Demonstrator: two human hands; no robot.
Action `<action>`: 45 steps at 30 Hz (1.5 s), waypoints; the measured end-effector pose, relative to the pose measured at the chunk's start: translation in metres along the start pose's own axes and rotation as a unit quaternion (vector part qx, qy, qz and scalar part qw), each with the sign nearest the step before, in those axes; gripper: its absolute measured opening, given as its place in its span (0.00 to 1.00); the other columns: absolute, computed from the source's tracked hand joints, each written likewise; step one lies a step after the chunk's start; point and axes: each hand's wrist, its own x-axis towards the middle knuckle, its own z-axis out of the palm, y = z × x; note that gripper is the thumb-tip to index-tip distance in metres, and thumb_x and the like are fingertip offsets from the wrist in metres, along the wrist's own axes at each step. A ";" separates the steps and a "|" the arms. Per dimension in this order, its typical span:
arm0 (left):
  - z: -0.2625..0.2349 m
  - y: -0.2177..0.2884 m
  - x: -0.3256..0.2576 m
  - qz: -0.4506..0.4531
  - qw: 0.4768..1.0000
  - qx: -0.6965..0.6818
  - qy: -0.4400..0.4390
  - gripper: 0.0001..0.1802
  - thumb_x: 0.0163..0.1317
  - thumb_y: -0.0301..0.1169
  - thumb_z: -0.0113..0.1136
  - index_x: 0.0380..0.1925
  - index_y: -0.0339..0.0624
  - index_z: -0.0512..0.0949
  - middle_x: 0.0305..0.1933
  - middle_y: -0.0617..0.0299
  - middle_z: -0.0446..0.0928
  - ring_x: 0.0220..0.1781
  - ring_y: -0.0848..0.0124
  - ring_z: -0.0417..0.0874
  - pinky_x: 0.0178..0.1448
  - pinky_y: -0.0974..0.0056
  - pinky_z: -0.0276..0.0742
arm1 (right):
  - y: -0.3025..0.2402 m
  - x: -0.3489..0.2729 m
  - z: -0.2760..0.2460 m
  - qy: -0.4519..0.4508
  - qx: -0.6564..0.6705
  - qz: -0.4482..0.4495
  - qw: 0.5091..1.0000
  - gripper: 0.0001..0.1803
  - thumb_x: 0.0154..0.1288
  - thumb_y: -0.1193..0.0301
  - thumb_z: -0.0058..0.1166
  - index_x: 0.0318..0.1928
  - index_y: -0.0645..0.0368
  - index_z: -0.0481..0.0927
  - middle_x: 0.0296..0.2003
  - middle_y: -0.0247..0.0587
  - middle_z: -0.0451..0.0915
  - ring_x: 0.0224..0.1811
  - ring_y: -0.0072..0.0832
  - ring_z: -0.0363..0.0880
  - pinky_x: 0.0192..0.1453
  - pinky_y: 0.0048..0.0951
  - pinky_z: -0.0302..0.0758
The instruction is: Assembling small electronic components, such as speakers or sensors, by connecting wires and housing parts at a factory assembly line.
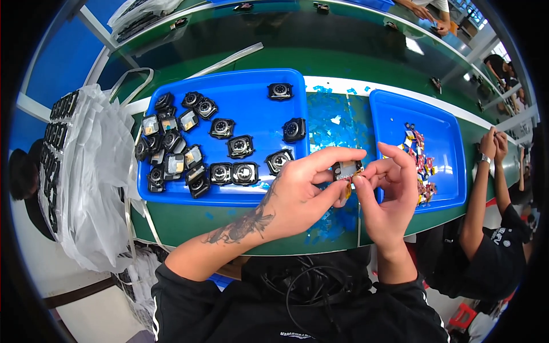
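My left hand and my right hand meet over the green table, both pinching one small square watch body. A thin yellowish strip hangs from it between my fingers. Just left of my hands lies a blue tray holding several black square watch bodies, some face up, some showing round sensors. To the right lies a second blue tray with a heap of small red, yellow and blue tabs.
Pale blue film scraps litter the table between the trays. A clear plastic bag with stacked black parts sits at the left. Another person's arm reaches in at the right. More workers sit at the far right.
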 end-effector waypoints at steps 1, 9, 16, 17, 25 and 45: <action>0.002 0.000 0.000 0.010 1.000 -0.003 0.011 0.24 0.63 0.11 0.49 0.60 0.33 0.70 0.60 0.51 0.72 0.53 0.69 0.81 0.46 0.70 0.85 | 0.001 -0.001 -0.001 -0.008 -0.031 -0.023 0.999 0.34 0.56 0.86 0.61 0.63 0.64 0.64 0.35 0.35 0.76 0.33 0.16 0.75 0.35 0.15 0.72; 0.008 0.001 -0.003 -0.027 0.998 -0.022 0.043 0.24 0.67 0.15 0.46 0.62 0.38 0.59 0.56 0.53 0.75 0.52 0.73 0.81 0.42 0.71 0.85 | 0.001 -0.005 0.013 0.010 0.019 0.043 0.999 0.36 0.57 0.86 0.59 0.65 0.65 0.61 0.36 0.40 0.77 0.38 0.23 0.79 0.37 0.21 0.79; -0.008 0.000 0.002 0.107 0.959 0.239 0.110 0.30 0.64 0.19 0.54 0.65 0.41 0.58 0.65 0.42 0.66 0.53 0.63 0.82 0.47 0.67 0.82 | 0.000 0.045 0.001 -0.087 0.014 0.086 0.992 0.32 0.58 0.84 0.58 0.63 0.63 0.65 0.36 0.37 0.78 0.36 0.19 0.78 0.39 0.19 0.74; -0.018 0.007 0.004 0.142 0.878 0.435 0.140 0.28 0.59 0.24 0.61 0.60 0.41 0.66 0.61 0.42 0.70 0.53 0.55 0.81 0.47 0.63 0.81 | 0.008 0.068 -0.006 -0.108 0.014 0.096 0.989 0.32 0.58 0.82 0.59 0.63 0.63 0.65 0.35 0.35 0.79 0.36 0.18 0.78 0.39 0.19 0.73; -0.094 0.009 -0.024 0.074 0.641 0.754 0.121 0.24 0.41 0.40 0.75 0.34 0.39 0.76 0.44 0.47 0.79 0.47 0.51 0.80 0.49 0.53 0.78 | 0.151 0.247 -0.022 -0.042 -0.285 0.135 0.948 0.35 0.40 0.65 0.78 0.50 0.63 0.77 0.42 0.52 0.81 0.45 0.36 0.81 0.50 0.33 0.76; -0.021 0.005 0.012 -0.082 0.969 -0.224 0.068 0.21 0.74 0.33 0.41 0.59 0.27 0.67 0.51 0.45 0.77 0.46 0.59 0.85 0.52 0.56 0.84 | 0.003 0.056 -0.013 -0.215 0.163 0.184 0.945 0.12 0.66 0.75 0.59 0.48 0.65 0.77 0.37 0.37 0.81 0.37 0.16 0.80 0.40 0.19 0.77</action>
